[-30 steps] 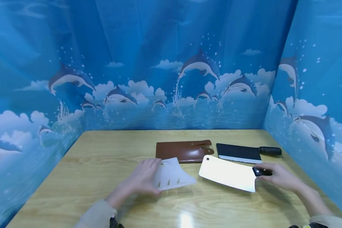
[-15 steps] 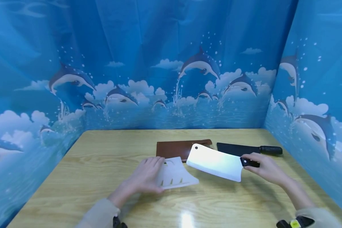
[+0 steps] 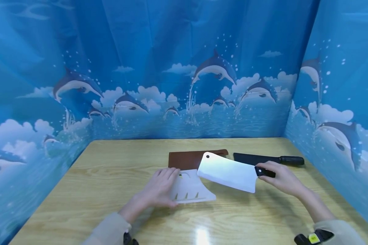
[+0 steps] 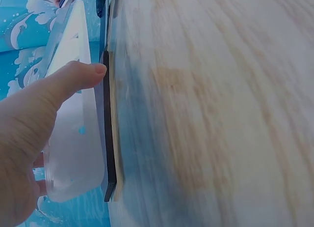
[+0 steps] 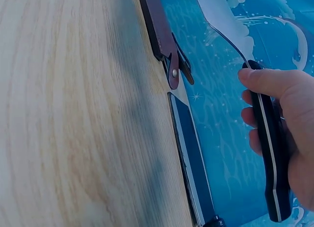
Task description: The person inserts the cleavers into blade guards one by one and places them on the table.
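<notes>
My left hand (image 3: 159, 189) holds a translucent white plastic blade cover (image 3: 190, 187) by its left end, above the table. Slanted slots run along the cover's lower edge. In the left wrist view the thumb lies across the cover (image 4: 78, 158). With curled fingers my right hand (image 3: 280, 178) grips the black handle (image 5: 270, 153) of a cleaver (image 3: 227, 172). Its wide shiny blade is raised and points left, with a round hole near the far corner. The blade's left end meets the cover's upper right corner in the head view; whether they touch I cannot tell.
Behind the cover a brown leather sheath (image 3: 184, 160) lies flat, partly hidden by the blade. A second cleaver (image 3: 254, 159) with a dark blade and black handle lies to its right. Dolphin-print curtains (image 3: 184, 85) enclose the wooden table (image 3: 116, 160) at back and sides.
My right hand has carried the cleaver left and up, so its blade end has come to the cover. My left hand has shifted slightly right with the cover.
</notes>
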Available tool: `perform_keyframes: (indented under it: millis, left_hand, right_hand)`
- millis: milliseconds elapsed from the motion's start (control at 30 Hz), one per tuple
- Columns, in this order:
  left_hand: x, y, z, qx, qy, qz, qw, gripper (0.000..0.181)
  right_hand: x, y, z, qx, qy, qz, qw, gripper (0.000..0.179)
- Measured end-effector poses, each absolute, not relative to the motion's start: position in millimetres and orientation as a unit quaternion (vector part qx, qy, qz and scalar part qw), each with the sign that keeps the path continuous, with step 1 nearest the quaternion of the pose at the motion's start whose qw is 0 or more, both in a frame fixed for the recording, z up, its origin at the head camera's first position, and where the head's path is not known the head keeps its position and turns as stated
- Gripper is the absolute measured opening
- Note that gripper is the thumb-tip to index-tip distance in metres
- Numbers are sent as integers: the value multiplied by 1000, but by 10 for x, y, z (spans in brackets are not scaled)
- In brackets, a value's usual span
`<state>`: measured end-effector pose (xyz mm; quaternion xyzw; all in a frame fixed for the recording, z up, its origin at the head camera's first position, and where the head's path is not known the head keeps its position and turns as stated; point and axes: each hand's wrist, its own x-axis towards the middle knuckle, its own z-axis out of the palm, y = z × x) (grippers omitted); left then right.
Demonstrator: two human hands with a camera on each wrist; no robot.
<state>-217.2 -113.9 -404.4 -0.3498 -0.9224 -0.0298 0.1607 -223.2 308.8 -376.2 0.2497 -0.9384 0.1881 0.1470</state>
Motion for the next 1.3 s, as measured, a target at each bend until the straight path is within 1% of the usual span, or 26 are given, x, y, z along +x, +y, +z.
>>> perform_keyframes:
  millis: [167,433,567,667,833,900,1100,1300]
  left_hand:
    - [-2174,-1129,-4047,-350,-921,-30,167,107]
    - [-2171,-1091,-4034,-350,-923,-15,160,106]
    - [-2183,-1060,-4040,-348,-925,-11,153,106]
    - [-2202,-1045,-4039,-338,-930,-22,145,107]
    - [-2221,-1048,-4039,-329,-935,-34,133,107]
    - [-2220,-1055,-4049,-328,-935,-38,130,107]
    - [-2212,-1067,-4078,-326,-935,-47,130,106]
    - [-2222,-1108,-4056,-312,-940,-63,120,106]
  right_hand:
    - [-2232,3120,-3785,255,-935,180,169,36]
    - [-2205,3077,-3738,245,-943,153,168,35]
    - [-2184,3016,-3695,228,-952,119,165,38]
    - [-2177,2991,-3714,233,-949,83,195,42]
    - [-2183,2997,-3797,278,-915,44,288,44]
    - [-2184,2996,-3810,288,-907,38,304,45]
    - [-2167,3007,-3843,285,-913,46,290,43]
    - [-2151,3013,-3861,303,-904,39,300,40]
